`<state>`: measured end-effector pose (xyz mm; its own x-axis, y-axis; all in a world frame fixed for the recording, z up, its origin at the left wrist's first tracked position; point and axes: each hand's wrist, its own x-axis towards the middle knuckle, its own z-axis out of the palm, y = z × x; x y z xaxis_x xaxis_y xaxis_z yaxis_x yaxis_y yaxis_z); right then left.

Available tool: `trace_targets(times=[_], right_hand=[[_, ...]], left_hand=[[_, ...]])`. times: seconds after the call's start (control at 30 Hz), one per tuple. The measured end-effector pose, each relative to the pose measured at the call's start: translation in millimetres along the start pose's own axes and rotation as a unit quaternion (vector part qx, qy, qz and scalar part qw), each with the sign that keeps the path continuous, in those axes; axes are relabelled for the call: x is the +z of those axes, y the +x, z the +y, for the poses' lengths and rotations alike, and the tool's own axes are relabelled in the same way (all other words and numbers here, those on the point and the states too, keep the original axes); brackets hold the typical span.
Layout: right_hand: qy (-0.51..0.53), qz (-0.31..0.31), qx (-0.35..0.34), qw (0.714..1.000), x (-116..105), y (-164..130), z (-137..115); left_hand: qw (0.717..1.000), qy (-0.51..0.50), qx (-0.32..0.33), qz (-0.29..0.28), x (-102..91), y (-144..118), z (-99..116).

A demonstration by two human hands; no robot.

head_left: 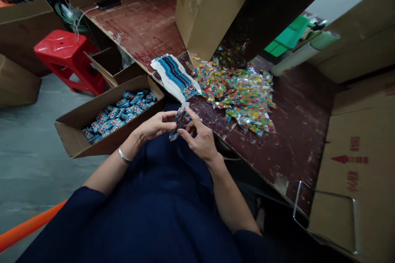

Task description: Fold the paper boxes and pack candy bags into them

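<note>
**Small packet held in both hands over the lap, at the table edge**

Table [296, 131]: dark red-brown top, scratched and chipped, runs across the upper right. Large cardboard box [210, 8] lies tipped on it, mouth facing the person; inside is in shadow.

Pile of sweet bags [237, 90]: clear bags of multicoloured pieces, spilled from the box mouth toward the table's near edge. Just left of it, a fanned stack of blue-and-white cards [174, 76], overhanging the edge a little.

Open carton [92, 131]: stands left of the lap, below table level, partly filled with small blue packets [120, 113]. Red stool [66, 55] behind it on the floor.

Left hand [156, 125] and right hand [199, 137]: both closed in a pinch on one packet [178, 121], held between them above the lap, just in front of the table edge, apart from the pile and the carton.

Packet: narrow, flat, blue printed face with coloured spots, a pale strip at its top end, tilted near upright. Whether it is sealed or still open cannot be told; fingers cover part of it.

Risks, as judged:
- Fingertip-only hold on a slick film; a slip would drop it into the lap or onto the floor.
- Overhanging cards could slide off if an elbow or sleeve brushes them.
- The bags nearest the edge could be nudged off.
</note>
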<state>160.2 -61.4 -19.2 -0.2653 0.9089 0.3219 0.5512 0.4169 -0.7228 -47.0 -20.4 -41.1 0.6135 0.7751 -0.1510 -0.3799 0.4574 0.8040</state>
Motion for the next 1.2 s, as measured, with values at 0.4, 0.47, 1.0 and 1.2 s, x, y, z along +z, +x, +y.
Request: trace_targets(times=[0.4,0.47,1.0,1.2], right_hand=[[0.167,0.132,0.077,0.974,-8,-5,4],[0.194,0.144,0.095,0.966,4,-8,7],[0.17,0.243,0.085,0.951,33,-5,16],[0.098,0.232,0.036,0.967,24,-6,20]], left_hand=[[0.997,0.042,-0.021,0.059,18.9,5,-9],[0.994,0.022,0.018,0.106,23.1,7,-16],[0.958,0.152,0.168,0.175,39.3,3,-32],[0.98,0.143,0.119,0.069,31.4,2,-20]])
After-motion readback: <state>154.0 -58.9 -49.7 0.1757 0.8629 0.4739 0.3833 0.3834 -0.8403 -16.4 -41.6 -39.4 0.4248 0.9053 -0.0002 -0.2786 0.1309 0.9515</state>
